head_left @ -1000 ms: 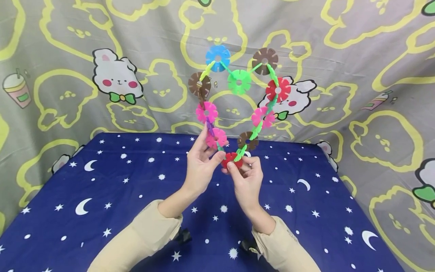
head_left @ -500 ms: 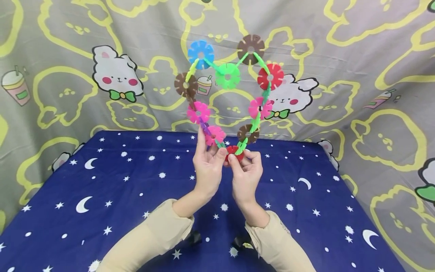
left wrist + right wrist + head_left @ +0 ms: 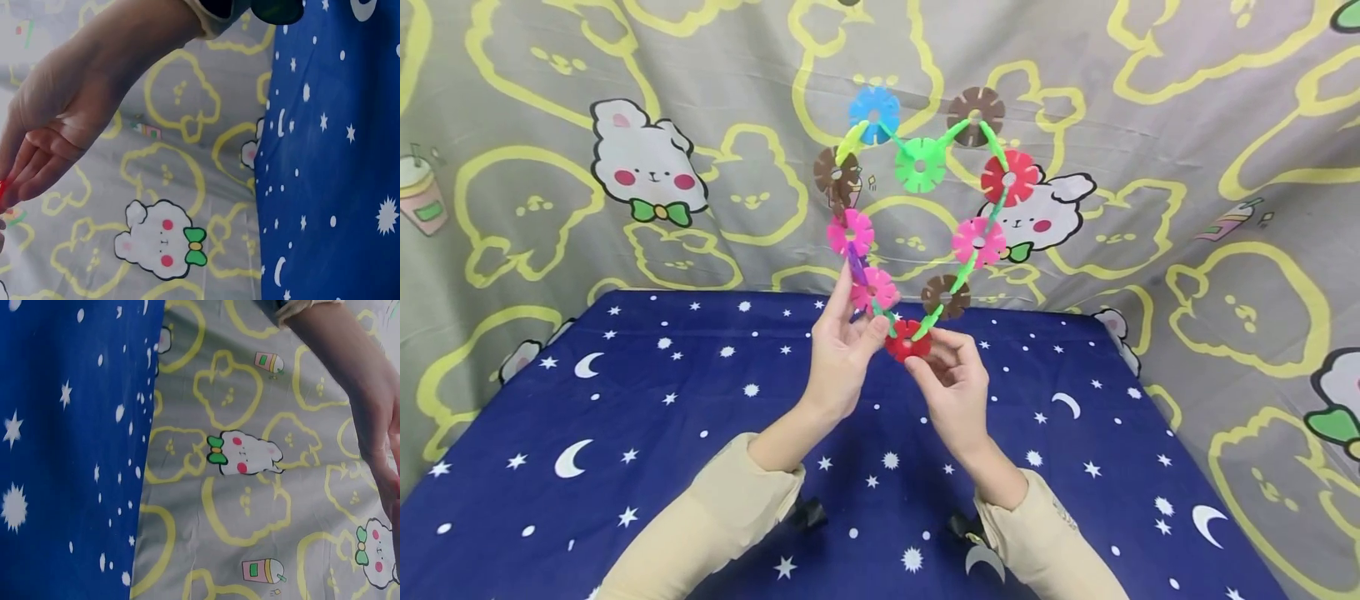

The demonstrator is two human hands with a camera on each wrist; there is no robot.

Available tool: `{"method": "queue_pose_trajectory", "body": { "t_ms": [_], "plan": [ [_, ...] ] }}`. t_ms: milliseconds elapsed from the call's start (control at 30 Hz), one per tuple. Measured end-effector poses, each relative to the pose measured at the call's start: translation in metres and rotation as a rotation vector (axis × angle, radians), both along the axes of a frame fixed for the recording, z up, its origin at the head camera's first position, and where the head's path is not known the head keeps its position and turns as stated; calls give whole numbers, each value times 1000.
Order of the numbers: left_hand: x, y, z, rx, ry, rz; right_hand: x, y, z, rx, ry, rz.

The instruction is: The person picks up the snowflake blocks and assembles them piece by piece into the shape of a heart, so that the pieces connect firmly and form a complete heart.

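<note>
Both hands hold up a heart-shaped ring of interlocking snowflake discs, upright above the table. Slotted discs in blue, brown, green, red and pink face the head camera, joined by discs seen edge-on. My left hand pinches the lower left side near a pink disc; its index finger reaches up along a purple disc. My right hand pinches the red disc at the bottom tip between thumb and fingers. In the wrist views, the left hand and right hand sit at the frame edges, their grip mostly cut off.
A dark blue cloth with white stars and moons covers the table below. Behind and at the sides hangs a grey curtain with yellow outlines and white cartoon animals. Dark objects sit under both beige sleeves.
The heart swung left with both hands, then came back right and turned to face the camera more squarely. Now more of the red bottom disc shows, and the hands are slightly farther apart.
</note>
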State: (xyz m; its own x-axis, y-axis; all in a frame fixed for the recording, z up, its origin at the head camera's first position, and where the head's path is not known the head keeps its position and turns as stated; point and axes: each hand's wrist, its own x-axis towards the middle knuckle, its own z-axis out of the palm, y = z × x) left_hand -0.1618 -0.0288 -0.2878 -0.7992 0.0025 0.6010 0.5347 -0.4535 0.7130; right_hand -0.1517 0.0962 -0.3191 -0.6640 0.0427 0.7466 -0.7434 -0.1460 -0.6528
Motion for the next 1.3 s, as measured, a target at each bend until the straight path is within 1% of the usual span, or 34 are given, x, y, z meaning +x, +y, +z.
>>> {"method": "queue_pose_trajectory", "body": {
  "t_ms": [67,133,200,333,400,500,667,733,867,1000,1067,1167,1233,1300],
  "plan": [
    [1,-2,1,-19,-1,-25,0,3,-1,12,14,-22],
    [2,-3,2,-59,4,-32,1,4,-1,-8,12,-16],
    [3,-4,4,-122,14,-7,1,4,-2,-11,14,-26],
    [4,-8,5,-256,43,64,2,5,-2,12,26,-56],
    [3,-10,6,-294,56,76,3,6,-1,27,27,-65],
    [1,-13,8,-298,58,47,4,7,-1,39,34,-53],
    [-1,-18,12,-282,24,-26,5,8,0,72,44,-61],
    [-2,-21,15,-289,19,-53,5,9,0,83,53,-66],
    [-3,-28,19,-303,1,-120,5,10,0,75,64,-38],
    [-4,-33,22,-340,-9,-177,8,9,1,80,67,-26],
    [-4,-35,23,-364,5,-193,10,9,1,87,77,-33],
    [-6,-36,22,-378,51,-188,12,8,1,87,94,-37],
    [-6,-35,20,-355,83,-185,14,8,1,76,100,-36],
    [-7,-33,17,-306,107,-188,15,7,0,58,103,-35]
  ]
}}
